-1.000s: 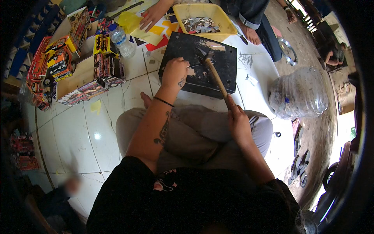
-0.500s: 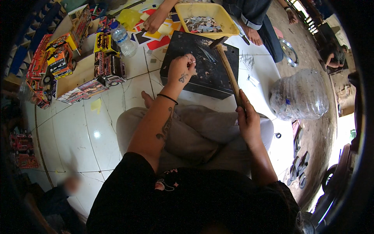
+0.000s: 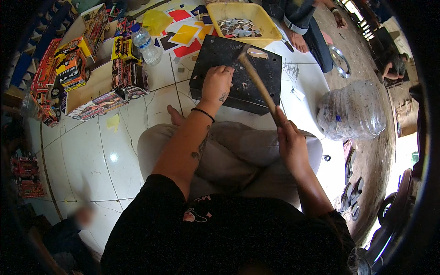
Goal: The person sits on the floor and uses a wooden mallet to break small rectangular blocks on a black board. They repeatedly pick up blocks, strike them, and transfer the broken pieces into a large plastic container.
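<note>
My right hand [image 3: 293,144] is wrapped round the wooden handle of a hammer [image 3: 260,82]. The hammer's head is over the black block [image 3: 254,98], close to my left hand. My left hand [image 3: 218,85] rests on the block's top with its fingers curled together. Whatever those fingers hold, if anything, is hidden beneath them. The block is a dark, scuffed box shape with small light chips on its top, standing before my crossed legs.
A yellow basin [image 3: 270,34] of small flat pieces stands beyond the block. Coloured sheets [image 3: 184,35] lie left of it, near a water bottle [image 3: 145,46] and toy trucks [image 3: 130,82]. A large clear plastic jug [image 3: 350,112] lies right. Another person's foot [image 3: 300,42] is at the far right.
The hammer's head has swung left toward my left hand. My left hand has turned and lowered onto the block. Another person's hand has left the coloured sheets.
</note>
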A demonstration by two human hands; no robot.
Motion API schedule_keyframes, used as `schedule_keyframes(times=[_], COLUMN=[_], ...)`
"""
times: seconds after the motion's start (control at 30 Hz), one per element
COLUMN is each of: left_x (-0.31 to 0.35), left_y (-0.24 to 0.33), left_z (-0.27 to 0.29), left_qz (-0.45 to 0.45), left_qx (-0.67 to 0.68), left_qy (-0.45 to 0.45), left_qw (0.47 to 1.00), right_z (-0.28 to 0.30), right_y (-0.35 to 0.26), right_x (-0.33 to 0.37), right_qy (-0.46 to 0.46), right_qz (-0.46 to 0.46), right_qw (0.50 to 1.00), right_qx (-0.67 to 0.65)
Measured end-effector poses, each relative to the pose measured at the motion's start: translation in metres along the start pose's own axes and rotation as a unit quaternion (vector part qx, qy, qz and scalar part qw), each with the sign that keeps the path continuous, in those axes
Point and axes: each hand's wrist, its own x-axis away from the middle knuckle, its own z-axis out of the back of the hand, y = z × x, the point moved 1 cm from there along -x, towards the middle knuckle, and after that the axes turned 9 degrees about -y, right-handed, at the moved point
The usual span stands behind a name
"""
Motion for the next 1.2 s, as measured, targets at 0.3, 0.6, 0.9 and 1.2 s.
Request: schedule_keyframes(times=[0.3, 0.6, 0.9, 1.2], left_x=[0.002, 0.005, 0.007, -0.003], left_y=[-0.001, 0.000, -0.002, 0.001], left_z=[-0.003, -0.005, -0.009, 0.008], left_qz=[-0.004, -0.007, -0.014, 0.071], left_qx=[-0.037, -0.055, -0.049, 0.044], left_qy=[-0.011, -0.007, -0.002, -0.030], left_qw=[0.999, 0.998, 0.999, 0.996], right_z=[-0.001, -0.006, -0.015, 0.005], right_y=[0.008, 0.011, 0.020, 0.073], right_x=[-0.002, -0.001, 0.000, -0.083], right_qy=[0.007, 0.035, 0.033, 0.093], right_qz=[0.012, 0.034, 0.029, -0.075], right_qw=[1.000, 0.999, 0.999, 0.986], right_qx=[0.019, -0.019, -0.012, 0.120])
